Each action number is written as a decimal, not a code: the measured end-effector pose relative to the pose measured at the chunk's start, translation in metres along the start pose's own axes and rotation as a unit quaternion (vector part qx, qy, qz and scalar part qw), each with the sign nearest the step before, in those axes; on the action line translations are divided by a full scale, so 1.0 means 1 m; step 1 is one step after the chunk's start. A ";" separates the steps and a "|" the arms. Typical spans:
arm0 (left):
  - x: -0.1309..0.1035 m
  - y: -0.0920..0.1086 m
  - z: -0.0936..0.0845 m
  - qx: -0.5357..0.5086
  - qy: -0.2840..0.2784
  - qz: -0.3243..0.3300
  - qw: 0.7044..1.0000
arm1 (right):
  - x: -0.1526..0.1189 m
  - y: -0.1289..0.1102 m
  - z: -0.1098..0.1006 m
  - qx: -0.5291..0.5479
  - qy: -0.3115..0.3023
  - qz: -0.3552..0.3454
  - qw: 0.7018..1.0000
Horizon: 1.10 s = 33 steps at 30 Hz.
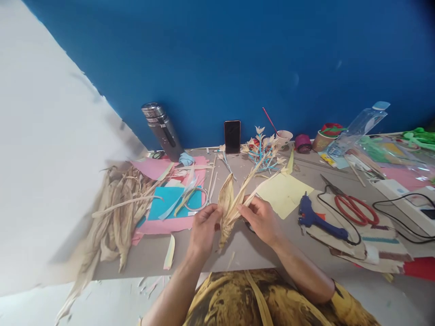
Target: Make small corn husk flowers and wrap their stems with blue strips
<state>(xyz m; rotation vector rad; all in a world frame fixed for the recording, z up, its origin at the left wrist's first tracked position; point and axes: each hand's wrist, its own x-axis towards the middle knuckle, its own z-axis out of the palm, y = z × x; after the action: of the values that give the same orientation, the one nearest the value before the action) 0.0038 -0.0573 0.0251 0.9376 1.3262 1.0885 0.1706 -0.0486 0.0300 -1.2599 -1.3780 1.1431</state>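
A bundle of dried, pale yellow husk leaves (226, 222) fans upward between my two hands, above the near part of the table. My left hand (204, 226) pinches its left side, beside a broad, curled leaf. On the other side, my right hand (260, 219) grips the narrower strips with thumb and fingers. The tied-looking lower end points down toward me. Behind it stands a cluster of small husk flowers on blue stems (263, 151). A yellow paper sheet (285, 194) lies beyond my right hand.
A pile of dried husks (117, 213) and blue paper (175, 201) lie left. At the back are a steel flask (165, 131), a phone (232, 136), a paper cup (283, 138) and a plastic bottle (358, 129). A blue glue gun (321, 219) and red-handled scissors (355, 206) lie right.
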 end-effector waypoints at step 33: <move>0.005 0.002 0.012 0.059 -0.036 0.050 0.996 | 0.006 0.007 0.009 0.055 0.070 0.031 0.996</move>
<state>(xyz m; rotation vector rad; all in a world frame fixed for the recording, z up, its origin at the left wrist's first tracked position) 0.0154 -0.0511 0.0265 1.1320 1.3065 1.0511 0.1618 -0.0424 0.0222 -1.2845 -1.1651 1.1356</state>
